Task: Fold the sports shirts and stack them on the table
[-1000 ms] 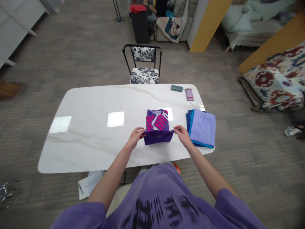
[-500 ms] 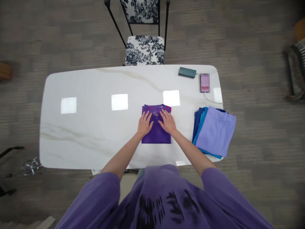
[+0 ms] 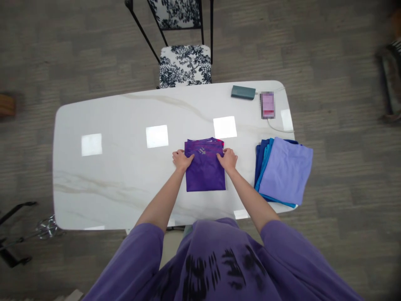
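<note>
A folded purple garment (image 3: 205,173), probably a shirt, lies flat in front of me, with a small grey print and a bit of pink at its top right corner. My left hand (image 3: 182,159) grips its left edge, thumb on top and fingers curled at the side. On the opposite edge my right hand (image 3: 228,159) pinches the cloth the same way. The fingertips under the edges are hidden. To the right sits a stack of folded clothes, with a lavender one (image 3: 286,171) on top and blue ones (image 3: 263,167) showing beneath.
The white marbled table (image 3: 119,167) carries a dark green box-like device (image 3: 243,92) and a blurred pink phone-like object (image 3: 267,104) with a cable at the back right. A patterned chair (image 3: 185,65) stands at the far side. The clothes stack overhangs the table's right edge.
Both hands were lying flat with fingers spread on top of the purple garment. They have moved outward to its left and right edges and closed on them. The whole view has shifted slightly.
</note>
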Demonstrator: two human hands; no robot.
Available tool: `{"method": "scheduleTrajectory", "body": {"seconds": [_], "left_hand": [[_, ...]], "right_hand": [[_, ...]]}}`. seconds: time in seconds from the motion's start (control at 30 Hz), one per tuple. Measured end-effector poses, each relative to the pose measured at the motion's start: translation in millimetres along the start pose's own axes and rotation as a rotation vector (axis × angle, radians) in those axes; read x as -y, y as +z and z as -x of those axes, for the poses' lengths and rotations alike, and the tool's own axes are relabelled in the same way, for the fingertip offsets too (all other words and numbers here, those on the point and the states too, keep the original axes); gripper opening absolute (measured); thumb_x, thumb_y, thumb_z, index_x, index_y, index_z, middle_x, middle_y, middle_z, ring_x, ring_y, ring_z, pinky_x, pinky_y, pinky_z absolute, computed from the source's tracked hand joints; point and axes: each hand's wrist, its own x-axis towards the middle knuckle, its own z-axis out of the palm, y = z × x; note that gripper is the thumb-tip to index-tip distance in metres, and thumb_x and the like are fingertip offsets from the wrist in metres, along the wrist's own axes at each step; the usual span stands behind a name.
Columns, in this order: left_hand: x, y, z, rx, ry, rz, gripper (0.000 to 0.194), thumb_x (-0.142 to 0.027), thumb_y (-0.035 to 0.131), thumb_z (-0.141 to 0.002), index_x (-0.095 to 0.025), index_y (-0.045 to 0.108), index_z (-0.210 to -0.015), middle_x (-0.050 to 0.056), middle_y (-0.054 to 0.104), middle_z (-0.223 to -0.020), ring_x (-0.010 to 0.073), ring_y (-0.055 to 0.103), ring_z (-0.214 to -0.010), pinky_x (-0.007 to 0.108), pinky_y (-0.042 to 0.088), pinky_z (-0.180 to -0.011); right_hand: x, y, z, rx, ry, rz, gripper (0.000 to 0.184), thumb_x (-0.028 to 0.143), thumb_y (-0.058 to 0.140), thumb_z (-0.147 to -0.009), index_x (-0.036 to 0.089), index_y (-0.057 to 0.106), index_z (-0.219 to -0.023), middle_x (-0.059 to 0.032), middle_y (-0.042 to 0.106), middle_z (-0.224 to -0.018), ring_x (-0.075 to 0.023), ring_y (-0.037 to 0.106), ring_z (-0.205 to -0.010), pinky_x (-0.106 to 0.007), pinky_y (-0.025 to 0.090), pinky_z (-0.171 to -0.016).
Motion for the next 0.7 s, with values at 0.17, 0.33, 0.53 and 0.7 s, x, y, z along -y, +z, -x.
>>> {"method": "scheduleTrajectory", "body": {"seconds": [0.17,0.33,0.53,0.7], "left_hand": [[-2,-11.9,21,0.158,0.085,0.156,0.033,-0.039,0.085,-0.080,-0.023,0.064,-0.098,0.014,0.073,-0.112,0.0355,0.067,-0.124,0.053,0.048,-0.115],[10,-45.5,88,0.227,0.254,0.365,0.032,-0.045,0.078,-0.084,-0.024,0.061,-0.102,0.009,0.076,-0.109,0.0268,0.073,-0.111,0.044,0.055,-0.108],[62,-98.2,203,0.335,0.437,0.600,0.044,-0.053,0.073,-0.090,-0.027,0.056,-0.121,0.009,0.077,-0.125,0.0226,0.076,-0.115,0.041,0.060,-0.107],[100,-117.7,303,0.536,0.444,0.779,0.057,-0.057,0.079,-0.089,-0.030,0.054,-0.133,0.010,0.076,-0.131,0.0249,0.079,-0.113,0.045,0.062,-0.106]], "right_hand": [[11,-15,19,0.127,-0.099,-0.127,0.025,0.036,0.065,-0.095,0.024,0.065,-0.117,-0.0130,0.072,-0.122,-0.0325,0.065,-0.120,-0.053,0.047,-0.114],[18,-47,85,0.110,-0.205,-0.216,0.027,0.038,0.057,-0.100,0.027,0.060,-0.124,-0.0038,0.076,-0.104,-0.0263,0.071,-0.096,-0.039,0.057,-0.092],[-12,-95,228,-0.028,-0.287,-0.464,0.025,0.048,0.055,-0.101,0.028,0.059,-0.117,-0.0013,0.074,-0.095,-0.0251,0.069,-0.085,-0.038,0.056,-0.085],[-55,-136,362,-0.144,-0.206,-0.639,0.033,0.056,0.060,-0.098,0.029,0.061,-0.114,-0.0037,0.076,-0.102,-0.0263,0.071,-0.092,-0.041,0.058,-0.086]]}}
